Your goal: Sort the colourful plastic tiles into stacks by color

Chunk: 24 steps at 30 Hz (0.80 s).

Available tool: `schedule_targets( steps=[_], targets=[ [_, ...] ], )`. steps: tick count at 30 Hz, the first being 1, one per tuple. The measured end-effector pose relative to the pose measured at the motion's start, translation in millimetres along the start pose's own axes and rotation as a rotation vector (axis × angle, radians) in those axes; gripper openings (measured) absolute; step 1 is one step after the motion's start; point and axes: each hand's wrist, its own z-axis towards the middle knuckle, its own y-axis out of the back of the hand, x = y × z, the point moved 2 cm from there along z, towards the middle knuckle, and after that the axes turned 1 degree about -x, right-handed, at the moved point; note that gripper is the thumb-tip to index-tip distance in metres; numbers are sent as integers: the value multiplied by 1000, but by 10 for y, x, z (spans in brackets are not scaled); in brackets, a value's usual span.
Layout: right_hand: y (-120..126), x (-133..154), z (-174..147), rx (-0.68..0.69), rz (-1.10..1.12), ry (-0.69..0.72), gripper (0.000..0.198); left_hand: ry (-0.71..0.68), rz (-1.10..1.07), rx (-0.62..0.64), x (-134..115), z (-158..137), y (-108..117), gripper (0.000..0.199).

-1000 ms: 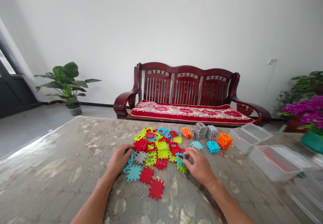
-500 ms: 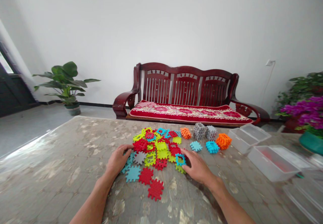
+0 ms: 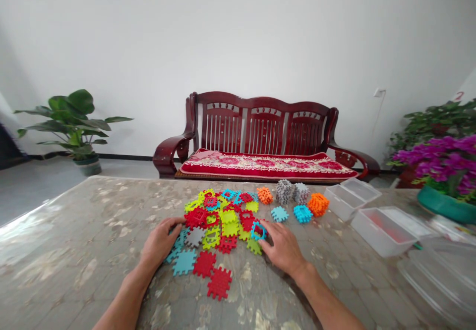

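A pile of interlocking plastic puzzle tiles [image 3: 229, 228] in red, lime, blue, teal and grey lies on the table between my hands. My left hand [image 3: 159, 243] rests at the pile's left edge, thumb and fingers apart, beside some teal tiles [image 3: 181, 238]. At the right edge, my right hand [image 3: 283, 248] has thumb and index finger around a blue tile with a cut-out centre [image 3: 259, 231]. Below that sits a lime tile [image 3: 254, 247]. Flat red tiles [image 3: 219, 283] and a teal tile [image 3: 185, 262] lie nearest me.
Stacked tiles in orange [image 3: 318, 204], grey [image 3: 284, 192] and blue [image 3: 302, 214] stand beyond my right hand. Clear plastic boxes [image 3: 385, 233] and transparent lids [image 3: 442, 275] occupy the right side, near purple flowers [image 3: 442, 161]. A wooden bench [image 3: 260, 127] stands behind the table [image 3: 92, 250].
The view has turned slightly right, so everything sits further left. Both hands stay at the sides of the pile, and the blue tile has barely shifted with my right hand.
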Motion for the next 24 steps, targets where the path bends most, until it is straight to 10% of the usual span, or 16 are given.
schedule_targets(
  steps=[8,14,24],
  targets=[
    [302,-540,106,-289,-188,-292,40,-11,5,8,-34,0,17,37],
    [607,-966,77,-217,-366,-671,44,-5,13,12,-14,18,10,36],
    [559,-1090,76,-74,-447,-746,43,-23,38,22,19,24,2,39]
  ],
)
